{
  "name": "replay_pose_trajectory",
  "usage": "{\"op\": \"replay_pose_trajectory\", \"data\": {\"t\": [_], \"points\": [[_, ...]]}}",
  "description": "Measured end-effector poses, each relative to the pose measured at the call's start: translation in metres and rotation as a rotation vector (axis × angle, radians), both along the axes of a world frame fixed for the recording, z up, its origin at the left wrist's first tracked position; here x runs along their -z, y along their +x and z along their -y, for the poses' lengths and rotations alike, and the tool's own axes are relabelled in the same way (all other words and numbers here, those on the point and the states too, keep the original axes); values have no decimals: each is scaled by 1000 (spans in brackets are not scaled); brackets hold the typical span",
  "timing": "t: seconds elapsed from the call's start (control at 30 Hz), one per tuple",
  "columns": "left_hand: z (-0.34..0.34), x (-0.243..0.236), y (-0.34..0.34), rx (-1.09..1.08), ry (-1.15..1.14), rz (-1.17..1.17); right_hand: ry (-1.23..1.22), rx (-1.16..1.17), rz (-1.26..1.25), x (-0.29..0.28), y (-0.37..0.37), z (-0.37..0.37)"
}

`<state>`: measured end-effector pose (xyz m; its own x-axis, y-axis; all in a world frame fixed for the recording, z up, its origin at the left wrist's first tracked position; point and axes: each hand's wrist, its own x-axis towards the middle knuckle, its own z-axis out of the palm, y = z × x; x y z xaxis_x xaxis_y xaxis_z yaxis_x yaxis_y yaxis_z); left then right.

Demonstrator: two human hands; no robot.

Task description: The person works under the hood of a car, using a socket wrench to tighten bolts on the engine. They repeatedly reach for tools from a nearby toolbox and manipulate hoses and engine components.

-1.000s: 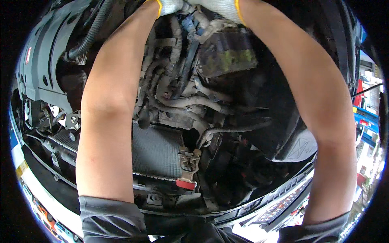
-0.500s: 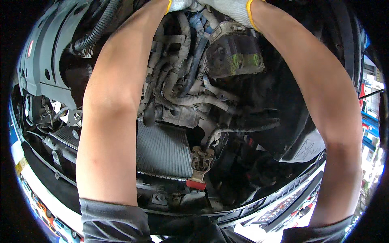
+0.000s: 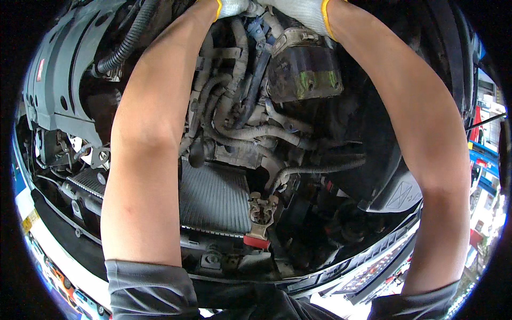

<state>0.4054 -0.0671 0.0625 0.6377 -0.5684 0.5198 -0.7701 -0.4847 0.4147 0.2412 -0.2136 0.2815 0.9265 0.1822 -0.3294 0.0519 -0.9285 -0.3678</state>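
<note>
Both my arms reach deep into a car's engine bay, up to the far edge of the view. My left hand [image 3: 231,7], in a white knit glove with a yellow cuff, is at the top beside wrapped hoses [image 3: 240,45]. Just right of it, my right hand [image 3: 304,12] wears the same kind of glove, above a dark box-shaped part with a metal bracket [image 3: 305,72]. The picture's top edge cuts off the fingers of both hands, so whatever they touch or hold is hidden. A blue connector [image 3: 258,29] sits just below the gloves.
A grey engine cover [image 3: 69,69] and a corrugated hose [image 3: 125,45] lie left. Nearer me are the finned radiator [image 3: 213,200], a battery terminal clamp [image 3: 261,210] with a red tab, and a loose corrugated cable [image 3: 325,169]. A black plastic housing [image 3: 373,160] stands right.
The view has shifted slightly, so the arms and engine parts sit a little differently in it. Both gloved hands stay at the same place at the top.
</note>
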Motion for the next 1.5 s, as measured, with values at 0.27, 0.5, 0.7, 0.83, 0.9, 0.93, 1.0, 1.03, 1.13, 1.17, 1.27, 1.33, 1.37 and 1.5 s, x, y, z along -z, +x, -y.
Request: {"op": "replay_pose_trajectory", "data": {"t": [0.27,0.5,0.7,0.83,0.9,0.93,1.0,1.03,1.13,1.17,1.27,1.33,1.37,1.5], "points": [[3,-3,1,-5,3,-28,-34,-48,1,-12,-4,0],[31,-12,-3,28,-15,-47,-282,-311,274,11,-1,32],[15,-11,-1,-33,19,-73,-267,-405,498,38,10,18],[13,-13,-3,-55,29,-94,-472,-524,413,35,12,25],[15,-13,-6,-55,27,-106,-462,-493,402,42,15,28],[18,-15,-5,-56,29,-109,-457,-477,397,45,16,30],[20,-16,-7,-56,25,-117,-511,-578,534,52,17,33],[20,-16,-8,-58,21,-126,-532,-572,532,55,16,36],[25,-18,-11,-62,15,-141,-584,-560,525,58,14,41],[24,-19,-11,-66,18,-146,-592,-560,533,56,13,41],[25,-21,-12,-71,19,-160,-624,-562,543,53,9,40],[24,-21,-13,-73,22,-169,-642,-562,551,51,6,41],[26,-23,-11,-76,17,-171,-655,-558,556,49,5,42],[26,-23,-12,-83,4,-178,-704,-554,568,46,2,44]]}}
